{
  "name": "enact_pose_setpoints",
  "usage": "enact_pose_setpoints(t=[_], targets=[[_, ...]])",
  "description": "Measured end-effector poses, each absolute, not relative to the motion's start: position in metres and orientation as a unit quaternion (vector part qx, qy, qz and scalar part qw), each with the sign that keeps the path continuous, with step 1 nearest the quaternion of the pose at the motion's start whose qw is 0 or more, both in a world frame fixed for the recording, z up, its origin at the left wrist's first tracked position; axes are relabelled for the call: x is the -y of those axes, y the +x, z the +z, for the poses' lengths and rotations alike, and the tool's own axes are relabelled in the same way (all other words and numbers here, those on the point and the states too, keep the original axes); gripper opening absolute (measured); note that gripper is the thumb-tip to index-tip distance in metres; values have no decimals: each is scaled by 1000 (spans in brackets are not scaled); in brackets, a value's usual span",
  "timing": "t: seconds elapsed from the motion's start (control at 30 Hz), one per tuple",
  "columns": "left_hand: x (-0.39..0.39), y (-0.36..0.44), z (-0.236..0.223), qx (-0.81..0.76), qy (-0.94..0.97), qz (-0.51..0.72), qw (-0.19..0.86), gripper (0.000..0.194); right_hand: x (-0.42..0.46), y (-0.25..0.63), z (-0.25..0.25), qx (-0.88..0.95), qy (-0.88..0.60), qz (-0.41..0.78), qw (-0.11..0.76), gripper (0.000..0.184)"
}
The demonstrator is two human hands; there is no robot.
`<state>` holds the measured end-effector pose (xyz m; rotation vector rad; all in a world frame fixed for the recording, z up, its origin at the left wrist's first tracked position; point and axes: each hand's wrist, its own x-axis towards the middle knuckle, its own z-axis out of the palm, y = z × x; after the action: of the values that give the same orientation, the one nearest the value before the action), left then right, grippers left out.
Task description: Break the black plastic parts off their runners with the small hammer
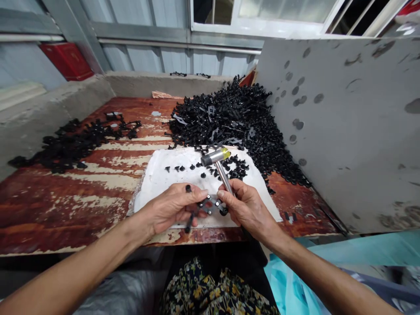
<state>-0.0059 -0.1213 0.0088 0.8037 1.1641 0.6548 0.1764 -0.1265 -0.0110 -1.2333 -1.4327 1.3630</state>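
Over the front of a white pad, my left hand is closed on a small black linkage part with shiny rivet heads. Its black knobbed ends stick out beside my fingers. My right hand grips the metal handle of a small mallet, which has a dark face on one end and a yellow one on the other. The right thumb and fingertip also touch the right side of the linkage part. Behind the mallet, several loose black knob-shaped pieces lie on the pad, a few in a row to the left.
A large heap of black parts rises behind the pad. Linked black pieces lie at the left of the worn red-brown table. A grey board stands along the right; a low concrete ledge runs along the back.
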Motion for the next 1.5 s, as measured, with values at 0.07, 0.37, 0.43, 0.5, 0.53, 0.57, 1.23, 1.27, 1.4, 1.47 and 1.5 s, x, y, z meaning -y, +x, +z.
enact_pose_setpoints(t=[0.07,0.37,0.43,0.5,0.53,0.57,1.23,1.27,1.4,1.47,1.5], targets=[[118,-2,9,-499,327,300,745,28,126,173,-12,573,-480,539,389,20],[119,-1,6,-507,303,287,754,8,119,167,-15,587,-481,520,391,20],[114,-2,8,-521,318,309,729,12,119,168,-13,581,-489,518,393,22],[104,-3,11,-539,325,341,698,15,120,172,-12,570,-501,515,398,26],[98,-4,11,-550,324,354,683,16,122,175,-12,565,-507,514,400,28],[92,-5,12,-560,323,365,670,17,124,178,-13,560,-510,516,401,29],[66,-7,0,-604,319,362,634,18,130,190,-32,465,-478,592,452,31],[66,-7,0,-605,319,361,634,19,130,190,-32,464,-477,593,453,31],[65,-7,-1,-609,316,359,633,20,130,191,-34,464,-473,595,455,30],[64,-7,-2,-610,317,359,631,19,130,191,-35,465,-473,595,455,30],[64,-8,-2,-610,318,359,631,19,131,191,-35,463,-473,595,456,30]])
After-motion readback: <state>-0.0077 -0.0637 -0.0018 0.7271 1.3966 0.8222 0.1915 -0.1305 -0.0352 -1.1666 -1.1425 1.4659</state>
